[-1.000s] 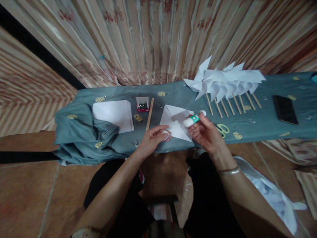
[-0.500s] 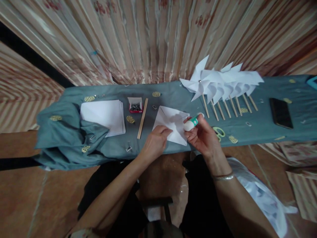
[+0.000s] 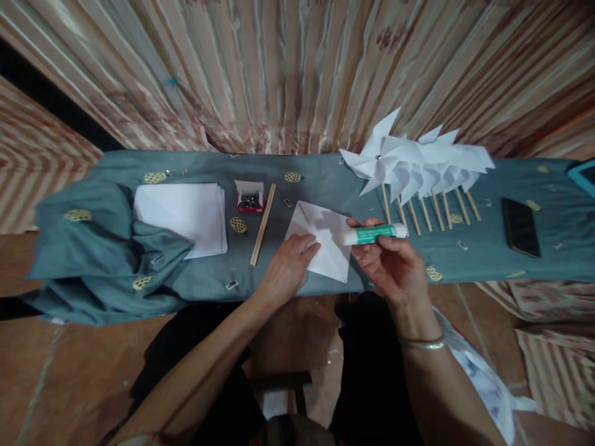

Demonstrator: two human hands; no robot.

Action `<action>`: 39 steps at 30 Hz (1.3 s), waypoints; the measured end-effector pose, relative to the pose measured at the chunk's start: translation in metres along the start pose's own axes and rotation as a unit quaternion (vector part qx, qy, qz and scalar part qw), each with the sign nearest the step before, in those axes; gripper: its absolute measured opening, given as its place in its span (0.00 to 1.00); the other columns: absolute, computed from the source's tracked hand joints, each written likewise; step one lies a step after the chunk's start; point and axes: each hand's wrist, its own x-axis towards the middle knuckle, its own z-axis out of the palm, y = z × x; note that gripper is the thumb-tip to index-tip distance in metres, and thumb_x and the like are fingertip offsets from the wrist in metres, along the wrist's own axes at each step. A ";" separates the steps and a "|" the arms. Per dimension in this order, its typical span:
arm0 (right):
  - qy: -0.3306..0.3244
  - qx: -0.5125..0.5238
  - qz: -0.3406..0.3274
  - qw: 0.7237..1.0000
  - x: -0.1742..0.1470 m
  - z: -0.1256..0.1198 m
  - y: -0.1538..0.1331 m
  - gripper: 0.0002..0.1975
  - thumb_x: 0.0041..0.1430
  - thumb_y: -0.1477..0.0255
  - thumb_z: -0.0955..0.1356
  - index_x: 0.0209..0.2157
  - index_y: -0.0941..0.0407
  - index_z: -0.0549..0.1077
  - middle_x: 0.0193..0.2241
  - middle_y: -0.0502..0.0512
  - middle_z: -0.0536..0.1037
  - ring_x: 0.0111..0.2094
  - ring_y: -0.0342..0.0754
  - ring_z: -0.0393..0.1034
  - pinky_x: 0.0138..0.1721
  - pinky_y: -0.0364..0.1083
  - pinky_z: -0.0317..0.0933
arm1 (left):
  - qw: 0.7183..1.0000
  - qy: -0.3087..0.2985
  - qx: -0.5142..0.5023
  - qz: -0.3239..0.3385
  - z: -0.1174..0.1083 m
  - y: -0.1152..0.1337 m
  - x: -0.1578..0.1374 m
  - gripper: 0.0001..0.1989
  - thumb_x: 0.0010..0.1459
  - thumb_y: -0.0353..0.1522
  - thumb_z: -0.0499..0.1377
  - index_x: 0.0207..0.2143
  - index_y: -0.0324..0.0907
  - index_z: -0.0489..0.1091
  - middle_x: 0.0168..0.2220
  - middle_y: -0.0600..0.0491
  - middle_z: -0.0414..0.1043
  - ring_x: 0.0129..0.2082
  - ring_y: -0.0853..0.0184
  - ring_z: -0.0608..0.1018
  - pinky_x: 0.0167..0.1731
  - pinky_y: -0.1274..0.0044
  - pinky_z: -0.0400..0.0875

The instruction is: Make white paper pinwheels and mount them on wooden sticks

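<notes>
My right hand (image 3: 393, 266) is closed around a green and white glue stick (image 3: 372, 234), held nearly level above the right side of a square paper sheet (image 3: 328, 263). The white sheet has cut or creased lines running in from its corners. My left hand (image 3: 288, 266) lies on the sheet's left part, its fingers drawn together and pressing on the paper near the middle. The undersides of the left fingertips are hidden.
Finished paper pinwheels (image 3: 379, 156) on sticks lie in a row at back right, with a phone (image 3: 520, 226) beyond. Left are loose wooden sticks (image 3: 263, 226), an open box of small metal pins (image 3: 250, 198) and a paper stack (image 3: 181, 214). A plastic bag (image 3: 483, 371) sits below.
The glue stick has turned from a slant to nearly level in my right hand. The green scissors handles by my right hand are now hidden. My left hand stays on the paper.
</notes>
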 end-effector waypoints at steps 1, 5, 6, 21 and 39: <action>0.000 -0.004 -0.005 1.000 0.000 0.000 0.000 0.15 0.47 0.76 0.70 0.38 0.47 0.77 0.41 0.45 0.82 0.29 0.38 0.70 0.33 0.40 0.68 | 1.000 -0.002 0.000 0.001 0.001 0.000 -0.001 0.19 0.59 0.20 0.52 0.52 0.35 0.70 0.53 0.41 0.71 0.50 0.57 0.73 0.51 0.63 0.73; 0.023 -0.018 -0.013 0.999 -0.002 0.002 -0.001 0.14 0.46 0.75 0.69 0.36 0.48 0.77 0.42 0.47 0.81 0.28 0.41 0.69 0.33 0.44 0.68 | 1.000 0.001 -0.006 0.005 0.001 0.001 -0.005 0.20 0.58 0.19 0.52 0.52 0.35 0.70 0.55 0.40 0.70 0.53 0.57 0.71 0.52 0.62 0.72; 0.031 -0.017 -0.011 0.999 -0.003 0.003 -0.001 0.13 0.45 0.75 0.69 0.35 0.48 0.77 0.42 0.48 0.81 0.29 0.41 0.69 0.33 0.44 0.68 | 1.000 0.004 -0.007 0.006 0.000 0.001 -0.006 0.20 0.59 0.19 0.52 0.52 0.35 0.70 0.55 0.40 0.70 0.52 0.57 0.71 0.52 0.62 0.72; 0.052 -0.024 -0.004 0.998 0.002 0.009 0.009 0.04 0.48 0.71 0.72 0.29 0.50 0.78 0.33 0.48 0.80 0.36 0.45 0.75 0.36 0.44 0.73 | 1.000 0.024 0.005 0.010 -0.002 0.003 -0.010 0.14 0.63 0.22 0.51 0.48 0.34 0.71 0.53 0.41 0.72 0.51 0.58 0.72 0.50 0.66 0.73; 0.166 -0.308 -0.137 0.927 0.025 0.000 0.026 0.17 0.48 0.57 0.76 0.33 0.55 0.78 0.27 0.51 0.81 0.24 0.41 0.69 0.24 0.40 0.62 | 0.998 -0.058 0.015 0.031 -0.016 0.023 -0.009 0.10 0.66 0.25 0.50 0.44 0.36 0.70 0.51 0.43 0.72 0.45 0.60 0.73 0.43 0.69 0.73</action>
